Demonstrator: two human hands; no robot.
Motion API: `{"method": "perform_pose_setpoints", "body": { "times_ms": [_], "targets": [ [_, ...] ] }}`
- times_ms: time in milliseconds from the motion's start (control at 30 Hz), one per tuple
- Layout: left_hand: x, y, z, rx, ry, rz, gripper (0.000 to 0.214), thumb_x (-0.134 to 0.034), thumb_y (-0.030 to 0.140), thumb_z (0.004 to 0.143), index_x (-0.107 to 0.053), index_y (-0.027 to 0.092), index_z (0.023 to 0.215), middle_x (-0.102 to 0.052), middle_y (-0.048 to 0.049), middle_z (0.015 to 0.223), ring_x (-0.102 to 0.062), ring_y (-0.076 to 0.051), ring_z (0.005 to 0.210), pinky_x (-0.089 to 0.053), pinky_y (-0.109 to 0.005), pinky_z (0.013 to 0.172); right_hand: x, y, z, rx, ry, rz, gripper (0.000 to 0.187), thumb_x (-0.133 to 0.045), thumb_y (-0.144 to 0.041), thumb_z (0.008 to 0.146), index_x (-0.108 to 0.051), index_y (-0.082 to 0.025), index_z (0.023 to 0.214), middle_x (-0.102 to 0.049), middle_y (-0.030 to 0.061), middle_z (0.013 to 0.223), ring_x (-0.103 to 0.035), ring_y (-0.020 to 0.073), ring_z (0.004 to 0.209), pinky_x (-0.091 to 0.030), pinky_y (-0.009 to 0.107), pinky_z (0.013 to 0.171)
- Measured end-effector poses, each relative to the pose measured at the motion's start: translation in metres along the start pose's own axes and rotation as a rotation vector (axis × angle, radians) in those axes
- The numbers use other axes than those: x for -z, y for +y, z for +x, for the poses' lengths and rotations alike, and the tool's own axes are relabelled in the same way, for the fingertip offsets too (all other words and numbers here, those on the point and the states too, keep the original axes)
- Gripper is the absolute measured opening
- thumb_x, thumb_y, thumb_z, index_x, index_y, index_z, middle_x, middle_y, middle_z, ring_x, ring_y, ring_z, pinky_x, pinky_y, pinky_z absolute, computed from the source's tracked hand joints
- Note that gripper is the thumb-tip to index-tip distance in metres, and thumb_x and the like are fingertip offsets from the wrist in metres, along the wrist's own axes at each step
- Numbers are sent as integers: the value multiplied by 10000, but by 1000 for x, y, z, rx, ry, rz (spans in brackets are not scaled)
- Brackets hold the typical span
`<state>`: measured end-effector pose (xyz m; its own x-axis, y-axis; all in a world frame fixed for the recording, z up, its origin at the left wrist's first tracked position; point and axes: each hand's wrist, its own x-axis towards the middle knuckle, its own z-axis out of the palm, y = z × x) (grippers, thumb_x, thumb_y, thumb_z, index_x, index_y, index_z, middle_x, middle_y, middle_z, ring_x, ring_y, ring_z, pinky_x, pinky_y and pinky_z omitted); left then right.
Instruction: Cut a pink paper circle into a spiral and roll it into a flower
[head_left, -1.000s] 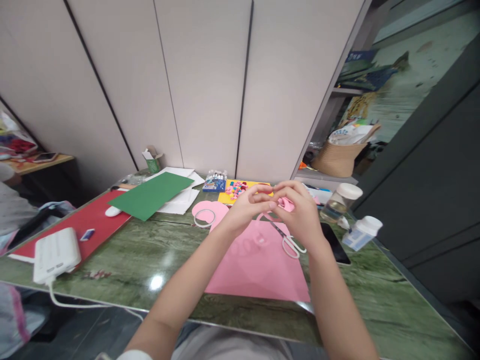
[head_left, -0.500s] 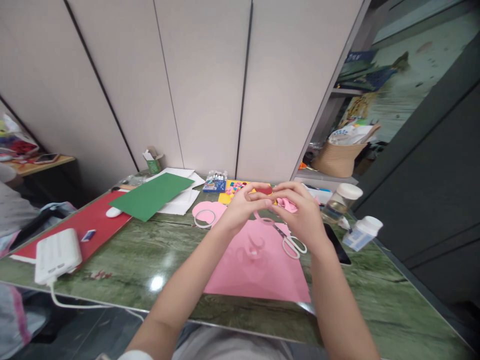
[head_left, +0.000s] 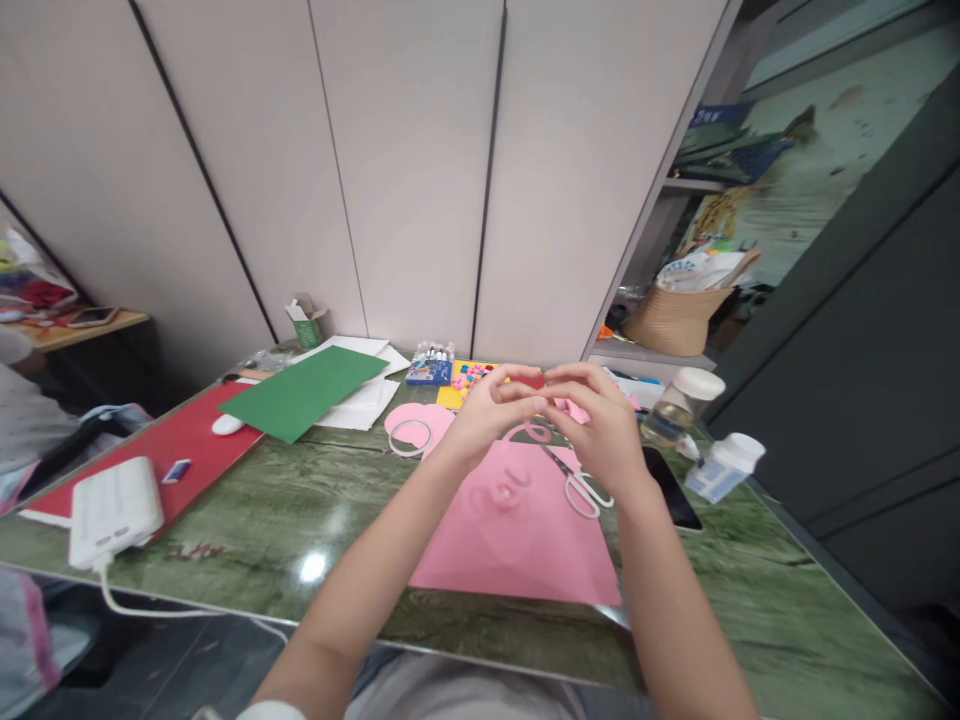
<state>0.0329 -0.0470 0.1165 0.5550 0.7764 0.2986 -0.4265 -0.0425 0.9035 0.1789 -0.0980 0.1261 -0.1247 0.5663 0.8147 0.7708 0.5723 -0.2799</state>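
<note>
My left hand [head_left: 486, 415] and my right hand [head_left: 596, 425] are raised together above the table, fingertips meeting. Between them they pinch a strip of pink paper [head_left: 534, 432] that curls down in loops beneath the fingers. A small red bit shows at the fingertips. Below the hands lies a large pink sheet [head_left: 517, 535] on the green marble table [head_left: 315, 500]. White-handled scissors [head_left: 579, 487] rest on the sheet's right part, just under my right hand.
A black phone [head_left: 671, 487] lies right of the scissors, with a jar [head_left: 681, 403] and a white bottle [head_left: 724, 465] beyond. Green sheet [head_left: 304, 392], red sheet [head_left: 161, 450], white power bank [head_left: 112, 508], tape ring [head_left: 409, 436], pompoms [head_left: 469, 378] and paint box [head_left: 430, 365] occupy the left and back.
My hands rose slightly and stayed joined. The pink strip's hanging curl shifted under the fingers, and its reflection on the pink sheet moved.
</note>
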Motion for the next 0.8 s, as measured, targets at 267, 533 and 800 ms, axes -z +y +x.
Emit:
{"method": "perform_pose_setpoints", "body": {
  "times_ms": [267, 533, 800],
  "targets": [
    [-2, 1, -1, 51, -3, 12, 421, -739, 217, 634, -541, 173, 1003, -641, -13, 792, -589, -109, 731, -428, -220, 632, 1, -1, 0, -66, -1, 28, 80, -619, -152, 756, -577, -219, 742, -579, 37, 961, -569, 192, 924, -443, 350, 818],
    [-2, 1, -2, 49, 20, -18, 425, -748, 220, 626, -539, 179, 993, -644, -3, 767, -593, -107, 698, -429, -225, 626, 1, -1, 0, -58, -6, 35, 58, -639, -194, 762, -591, -221, 781, -585, 37, 945, -580, 188, 916, -449, 343, 814],
    [5, 3, 0, 50, -11, -31, 445, -742, 226, 629, -536, 190, 1021, -659, -20, 808, -607, -117, 708, -412, -213, 591, 4, -7, 0, 69, 10, 14, 123, -580, -193, 829, -643, -242, 924, -610, 49, 959, -584, 180, 926, -465, 343, 820]
  ]
}}
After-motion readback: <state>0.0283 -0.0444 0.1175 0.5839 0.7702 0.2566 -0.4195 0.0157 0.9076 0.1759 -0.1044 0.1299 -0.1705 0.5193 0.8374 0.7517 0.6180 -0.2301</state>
